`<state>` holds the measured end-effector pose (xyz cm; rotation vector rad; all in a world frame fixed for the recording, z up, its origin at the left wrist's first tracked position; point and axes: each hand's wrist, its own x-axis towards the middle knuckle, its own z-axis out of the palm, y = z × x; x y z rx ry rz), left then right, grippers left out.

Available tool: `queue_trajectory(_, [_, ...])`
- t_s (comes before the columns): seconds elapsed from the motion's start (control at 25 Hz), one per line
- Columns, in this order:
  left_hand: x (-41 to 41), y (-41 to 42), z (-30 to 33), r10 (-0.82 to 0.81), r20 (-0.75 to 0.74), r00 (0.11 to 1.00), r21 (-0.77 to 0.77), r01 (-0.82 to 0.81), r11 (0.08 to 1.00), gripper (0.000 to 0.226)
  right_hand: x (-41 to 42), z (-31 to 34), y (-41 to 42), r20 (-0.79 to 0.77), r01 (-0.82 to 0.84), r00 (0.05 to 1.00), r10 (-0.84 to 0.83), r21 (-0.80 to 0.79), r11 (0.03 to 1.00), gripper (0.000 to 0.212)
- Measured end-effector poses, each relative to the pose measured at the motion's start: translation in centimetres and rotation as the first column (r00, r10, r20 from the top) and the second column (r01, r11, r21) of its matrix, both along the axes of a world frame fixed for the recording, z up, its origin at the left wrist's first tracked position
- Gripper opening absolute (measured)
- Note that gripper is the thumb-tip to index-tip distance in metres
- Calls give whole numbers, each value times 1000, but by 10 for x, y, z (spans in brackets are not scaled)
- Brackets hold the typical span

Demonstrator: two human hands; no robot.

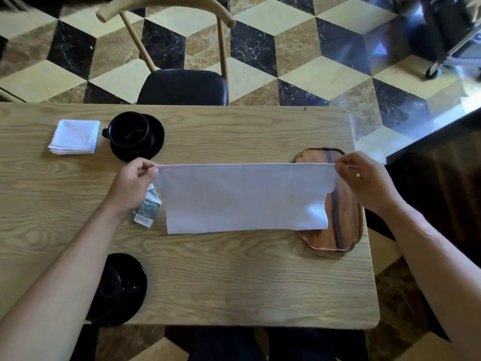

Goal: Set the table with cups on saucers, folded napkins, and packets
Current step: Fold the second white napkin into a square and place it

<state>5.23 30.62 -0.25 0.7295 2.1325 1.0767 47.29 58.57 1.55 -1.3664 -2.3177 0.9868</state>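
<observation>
The left hand [135,178] and right hand [360,178] each pinch a top corner of the napkin [242,199], stretched between them with its long axis running left to right above the counter [234,277]. Its lower edge hangs toward the near edge, over the tray [335,238] by the right edge. Both hands are equally placed, so the next fold probably brings the ends together. Packets [147,212] lie under the left wrist. A folded napkin [74,136] and cup [128,130] on its saucer [153,144] sit at the far left; another cup [117,287] at the near-left corner.
</observation>
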Motion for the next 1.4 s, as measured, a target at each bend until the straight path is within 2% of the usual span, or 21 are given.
queue_trajectory(0.12, [6, 6, -8, 55, 9, 998, -19, -55, 998, 10, -8, -12, 4, 6, 99, 995, -99, -68, 993, 4])
queue_trajectory(0.24, [8, 26, -19, 76, -67, 995, -59, -80, 995, 11, -21, -28, 12, -18, 152, 988, -155, -136, 979, 6])
queue_trajectory(0.56, [-20, 79, -70, 130, -189, 973, -167, -162, 973, 9, -61, -80, 51, 74, 287, 957, -279, -139, 948, 11])
queue_trajectory(0.72, [-22, 81, -86, 44, -319, 947, -221, -119, 968, 9, -65, -90, 50, 73, 303, 952, -296, -120, 945, 10])
queue_trajectory(1.0, [-17, 73, -94, -56, -500, 864, -106, 4, 994, 13, -67, -91, 57, 124, 309, 948, -295, -118, 944, 17])
queue_trajectory(1.12, [-14, 79, -90, -109, -501, 858, -183, 18, 983, 19, -72, -87, 59, 181, 311, 940, -289, -105, 945, 17])
queue_trajectory(1.2, [-5, 80, -82, -123, -527, 841, -241, -9, 971, 32, -78, -80, 51, 223, 345, 917, -331, -26, 938, 20])
queue_trajectory(1.28, [21, 72, -75, -183, -672, 718, -232, 30, 972, 42, -83, -75, 24, 213, 280, 922, -323, 208, 937, 37])
queue_trajectory(1.36, [74, 56, -79, -320, -747, 583, -269, 176, 947, 52, -99, -74, -32, 166, 56, 978, -129, 386, 921, 44])
queue_trajectory(1.4, [103, 48, -83, -404, -719, 565, -321, 246, 915, 57, -112, -79, -63, 177, -94, 984, 25, 392, 915, 46])
